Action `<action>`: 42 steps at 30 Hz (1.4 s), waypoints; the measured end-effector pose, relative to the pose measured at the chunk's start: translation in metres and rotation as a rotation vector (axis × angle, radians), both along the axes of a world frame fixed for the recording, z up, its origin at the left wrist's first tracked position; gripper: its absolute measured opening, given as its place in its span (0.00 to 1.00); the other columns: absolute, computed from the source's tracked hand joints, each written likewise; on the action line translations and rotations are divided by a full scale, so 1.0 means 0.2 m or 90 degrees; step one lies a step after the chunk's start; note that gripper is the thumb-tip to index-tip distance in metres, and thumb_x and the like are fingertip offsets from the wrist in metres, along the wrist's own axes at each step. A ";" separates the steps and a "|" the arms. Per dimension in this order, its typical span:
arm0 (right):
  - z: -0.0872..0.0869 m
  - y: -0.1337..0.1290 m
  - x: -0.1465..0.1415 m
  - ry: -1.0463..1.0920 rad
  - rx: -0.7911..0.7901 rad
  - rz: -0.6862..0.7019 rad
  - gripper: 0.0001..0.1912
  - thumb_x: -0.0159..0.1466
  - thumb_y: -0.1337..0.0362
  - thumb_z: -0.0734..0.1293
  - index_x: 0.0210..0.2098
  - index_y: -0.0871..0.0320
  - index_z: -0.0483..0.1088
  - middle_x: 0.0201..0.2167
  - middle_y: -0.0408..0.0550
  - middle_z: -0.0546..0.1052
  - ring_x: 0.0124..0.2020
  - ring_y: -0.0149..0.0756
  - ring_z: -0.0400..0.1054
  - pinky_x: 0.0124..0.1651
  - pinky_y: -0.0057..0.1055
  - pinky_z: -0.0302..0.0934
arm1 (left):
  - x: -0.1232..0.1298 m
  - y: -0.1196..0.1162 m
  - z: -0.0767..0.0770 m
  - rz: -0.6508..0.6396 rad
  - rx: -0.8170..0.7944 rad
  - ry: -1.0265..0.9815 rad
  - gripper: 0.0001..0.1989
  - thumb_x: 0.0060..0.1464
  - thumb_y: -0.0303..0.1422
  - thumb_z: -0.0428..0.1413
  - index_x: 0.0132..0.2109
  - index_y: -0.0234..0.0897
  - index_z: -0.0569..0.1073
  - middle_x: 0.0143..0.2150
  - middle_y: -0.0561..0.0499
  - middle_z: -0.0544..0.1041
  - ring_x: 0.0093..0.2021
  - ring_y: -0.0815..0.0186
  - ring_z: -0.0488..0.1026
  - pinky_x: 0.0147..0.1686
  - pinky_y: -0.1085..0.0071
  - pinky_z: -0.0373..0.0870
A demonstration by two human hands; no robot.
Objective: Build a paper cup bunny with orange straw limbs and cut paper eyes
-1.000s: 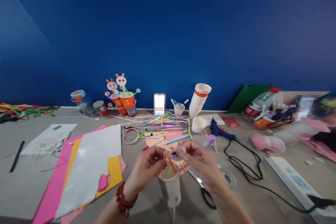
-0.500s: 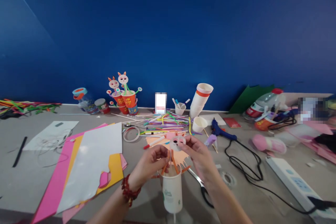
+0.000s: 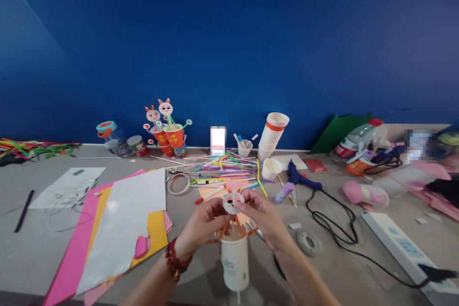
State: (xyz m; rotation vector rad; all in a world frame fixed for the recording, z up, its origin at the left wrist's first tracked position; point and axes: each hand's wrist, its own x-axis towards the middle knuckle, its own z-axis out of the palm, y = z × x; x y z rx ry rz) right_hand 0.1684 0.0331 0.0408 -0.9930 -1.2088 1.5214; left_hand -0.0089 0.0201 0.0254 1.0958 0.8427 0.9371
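A white paper cup [image 3: 234, 263] with green print stands upright in front of me, and a thin white stick shows below its base. Orange pipe cleaners [image 3: 239, 225] rise from its mouth and jut out at both sides. My right hand [image 3: 263, 213] pinches the right edge of a round white paper bunny face [image 3: 231, 203] with orange ears, right above those stems. My left hand [image 3: 208, 217] is closed at the stem tops, its fingertips beside and partly behind the disc. The exact contact between stems and disc is hidden.
Scissors lie partly hidden behind my right forearm. Clear tape [image 3: 309, 242], a purple glue stick [image 3: 284, 192], a blue glue gun [image 3: 301, 178] with its cord, and a power strip [image 3: 398, 244] are to the right. Coloured sheets [image 3: 124, 215] lie left; finished bunny cups [image 3: 174, 135] stand behind.
My right hand has brought the bunny face down and left onto the tops of the orange pipe cleaners. My left fingers have come up against the disc's left side.
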 end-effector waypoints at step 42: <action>-0.06 0.00 -0.01 -0.173 0.146 -0.060 0.14 0.61 0.55 0.69 0.27 0.57 0.66 0.25 0.42 0.70 0.28 0.35 0.64 0.33 0.30 0.58 | -0.01 -0.02 0.04 0.008 -0.014 -0.017 0.18 0.49 0.41 0.68 0.43 0.35 0.77 0.38 0.47 0.79 0.39 0.63 0.75 0.40 0.69 0.70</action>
